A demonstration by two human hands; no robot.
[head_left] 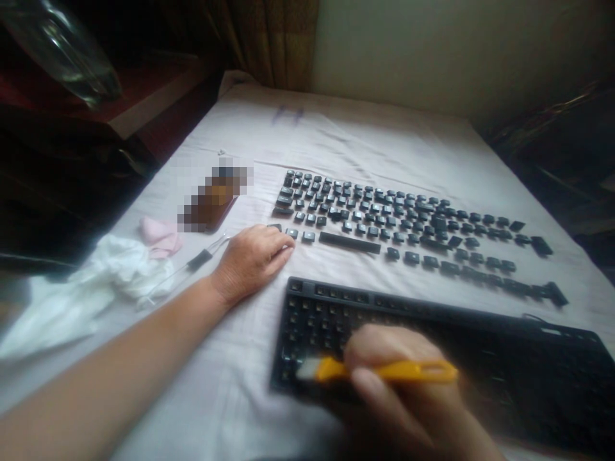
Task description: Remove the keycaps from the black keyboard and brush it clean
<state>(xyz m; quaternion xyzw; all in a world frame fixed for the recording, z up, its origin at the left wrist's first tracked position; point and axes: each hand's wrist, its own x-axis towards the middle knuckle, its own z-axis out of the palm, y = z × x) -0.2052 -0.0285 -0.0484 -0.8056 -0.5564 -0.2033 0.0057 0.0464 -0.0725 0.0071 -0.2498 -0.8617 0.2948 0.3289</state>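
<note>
My right hand (398, 371), blurred by motion, grips a yellow-handled brush (413, 371) with pale bristles. The bristles are over the left end of a black keyboard (331, 307), whose key positions there are bare of caps. My forearm and hand cover part of its near side. My left hand (254, 259) rests palm down on the cloth, fingers loosely bent, beside the loose black keycaps (307, 237) at the row's left end. It holds nothing that I can see. A long spacebar (350, 243) lies to its right among several rows of removed keycaps.
Left of my left hand lie a thin tool with a black grip (199, 258), a crumpled white cloth (115, 262), a pink cloth (161, 238) and a partly pixelated brown object (221, 214). A clear bottle (62, 51) is at the upper left, by a wooden ledge (154, 96).
</note>
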